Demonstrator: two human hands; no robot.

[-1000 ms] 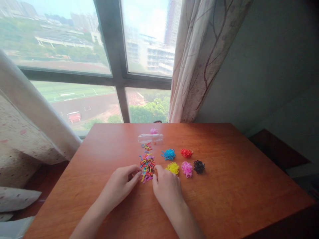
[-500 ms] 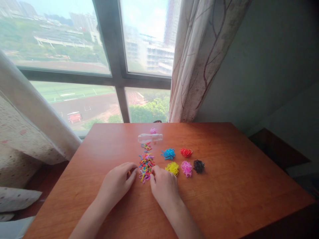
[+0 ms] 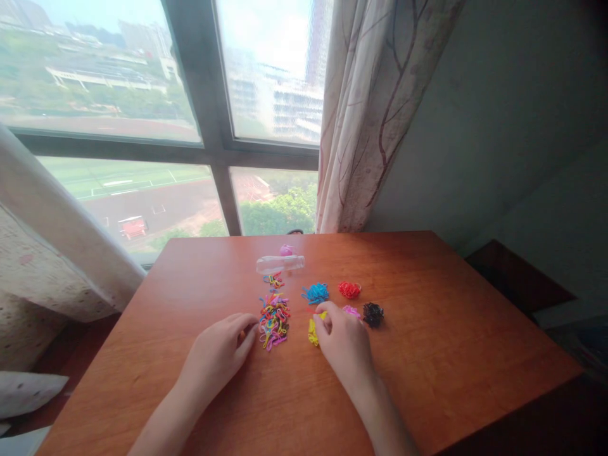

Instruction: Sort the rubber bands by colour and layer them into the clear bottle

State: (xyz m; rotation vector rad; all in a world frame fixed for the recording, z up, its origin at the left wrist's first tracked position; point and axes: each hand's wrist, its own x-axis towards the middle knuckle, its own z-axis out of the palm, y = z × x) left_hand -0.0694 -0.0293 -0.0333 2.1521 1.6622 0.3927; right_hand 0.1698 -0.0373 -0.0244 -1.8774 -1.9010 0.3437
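A pile of mixed-colour rubber bands (image 3: 274, 322) lies on the wooden table, with a smaller mixed cluster (image 3: 273, 281) just beyond it. My left hand (image 3: 227, 345) rests at the pile's left edge, thumb and forefinger drawn together; what is between them is hidden. Above the yellow rubber bands (image 3: 312, 332), my right hand (image 3: 344, 339) is closed in a pinch, a bit of red showing at its fingertips, seemingly a red rubber band. It partly covers the yellow heap and the pink rubber bands (image 3: 352, 311).
Blue rubber bands (image 3: 316, 293), red rubber bands (image 3: 349, 289) and black rubber bands (image 3: 373, 314) form separate heaps. A clear plastic bottle (image 3: 280, 264) lies on its side, a pink object (image 3: 286, 250) behind it. The table (image 3: 427, 354) reaches to the window and curtain (image 3: 354, 126).
My right hand has moved right from the mixed pile to over the yellow heap. My left hand stays beside the pile. The whole view has shifted slightly.
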